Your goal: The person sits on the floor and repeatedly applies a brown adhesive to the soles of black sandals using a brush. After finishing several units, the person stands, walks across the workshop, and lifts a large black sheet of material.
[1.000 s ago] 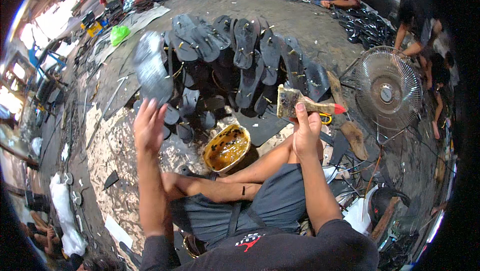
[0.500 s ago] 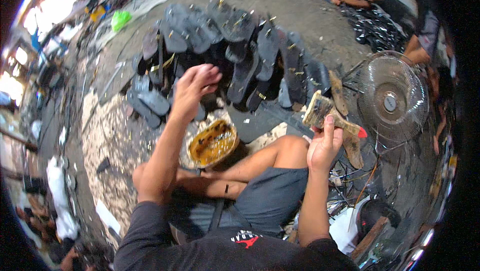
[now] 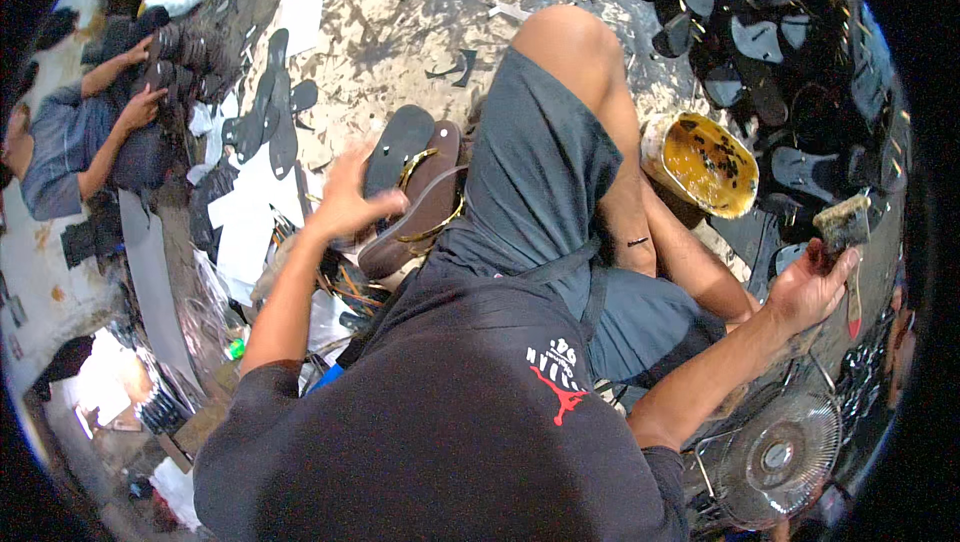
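My left hand [image 3: 345, 197] is open, its fingers slightly smeared by motion, right beside a small group of sandal soles. Among them lie a black sole [image 3: 398, 147] and a brown sandal [image 3: 428, 210] with a gold-trimmed strap. Over at the right, my right hand [image 3: 815, 287] grips a wide paintbrush [image 3: 845, 224] with stained bristles and a red-tipped handle. Between my bent knee and that brush stands a tub [image 3: 668, 170], crusted on its wall, with amber, glue-like liquid and dark specks inside.
Many dark sandals [image 3: 757, 39] cover the floor at the far right. A round fan [image 3: 780, 457] stands low at the right. At the left, a co-worker [image 3: 70, 142] handles a stack of dark pieces. White sheets [image 3: 248, 227] and more black soles [image 3: 283, 127] lie near my left arm.
The view has swung to the left, bringing the brown sandals and a co-worker into sight. My left hand is now by those sandals. The brush stays in my right hand.
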{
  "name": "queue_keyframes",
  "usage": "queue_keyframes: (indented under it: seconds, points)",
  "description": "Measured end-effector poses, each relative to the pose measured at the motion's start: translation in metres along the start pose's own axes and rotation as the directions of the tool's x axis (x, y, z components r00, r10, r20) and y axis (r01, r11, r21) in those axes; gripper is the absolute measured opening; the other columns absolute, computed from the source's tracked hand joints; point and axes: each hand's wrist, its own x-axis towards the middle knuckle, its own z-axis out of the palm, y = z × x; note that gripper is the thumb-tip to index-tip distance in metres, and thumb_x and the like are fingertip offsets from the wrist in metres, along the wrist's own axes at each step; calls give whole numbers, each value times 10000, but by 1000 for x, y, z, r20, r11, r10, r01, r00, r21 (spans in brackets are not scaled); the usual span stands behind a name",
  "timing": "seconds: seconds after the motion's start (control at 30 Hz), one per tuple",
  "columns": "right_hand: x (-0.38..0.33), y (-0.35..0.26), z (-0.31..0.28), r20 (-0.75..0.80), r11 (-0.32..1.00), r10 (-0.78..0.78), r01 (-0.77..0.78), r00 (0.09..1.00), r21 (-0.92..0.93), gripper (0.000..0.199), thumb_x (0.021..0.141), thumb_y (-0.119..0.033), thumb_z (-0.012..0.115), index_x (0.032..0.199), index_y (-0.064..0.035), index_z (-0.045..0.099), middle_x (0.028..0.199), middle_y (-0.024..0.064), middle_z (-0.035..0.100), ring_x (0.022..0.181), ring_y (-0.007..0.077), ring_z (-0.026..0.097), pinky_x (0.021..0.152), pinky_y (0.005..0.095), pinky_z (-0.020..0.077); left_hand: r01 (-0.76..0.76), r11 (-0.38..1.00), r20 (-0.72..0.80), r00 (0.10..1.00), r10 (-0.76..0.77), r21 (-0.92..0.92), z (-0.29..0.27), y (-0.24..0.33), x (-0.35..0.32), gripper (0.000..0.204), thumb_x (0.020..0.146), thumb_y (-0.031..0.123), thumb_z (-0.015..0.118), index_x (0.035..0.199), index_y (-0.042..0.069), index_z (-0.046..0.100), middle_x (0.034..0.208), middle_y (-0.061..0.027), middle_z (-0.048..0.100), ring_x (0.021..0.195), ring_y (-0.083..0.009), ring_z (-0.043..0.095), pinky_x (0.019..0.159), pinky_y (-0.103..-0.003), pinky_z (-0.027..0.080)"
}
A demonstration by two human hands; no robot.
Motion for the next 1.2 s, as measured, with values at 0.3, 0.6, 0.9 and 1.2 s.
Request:
queue_keyframes:
  seconds: [0.3, 0.6, 0.9, 1.2]
  points:
    - [-8, -14, 34, 7, 995, -35, 36, 999, -92, 458, 916, -315, 739, 1146, 72, 654, 1105, 166, 684, 926, 232, 655, 798, 375, 574, -43, 968, -185, 978, 91, 246, 38, 17, 6, 1192, 598, 549, 866, 1526, 132, 244, 1521, -240, 283, 1416, -413, 261, 1139, -609, 170]
    - [6, 6, -9, 377, 740, -51, 289, 925, -608, 310, 949, -215, 665, 1209, -46, 679, 1086, 157, 712, 902, 248, 684, 862, 396, 538, -100, 994, -439, 892, 106, 35, 11, 44, 60, 418, 932, 326, 679, 1306, 147, 625, 1293, -120, 608, 1210, -328, 535, 1026, -474, 382]
    - [-14, 98, 44, 817, 271, 291, 776, 498, -570, 250, 821, -333, 763, 1005, -165, 756, 946, 107, 747, 862, 322, 712, 782, 424, 558, -136, 973, -502, 864, 26, -184, -11, 67, 97, 325, 1015, 229, 600, 1225, -7, 676, 994, -101, 690, 903, -163, 627, 801, -309, 501]
    - [-2, 32, 24, 633, 890, 160, 166, 758, -424, 233, 848, -106, 784, 1072, -67, 735, 1036, 80, 752, 1064, 153, 667, 912, 278, 519, -557, 823, -521, 738, 428, -113, -14, 194, 91, 537, 880, 290, 766, 1351, 75, 624, 1235, -129, 627, 1143, -252, 560, 1005, -363, 418]
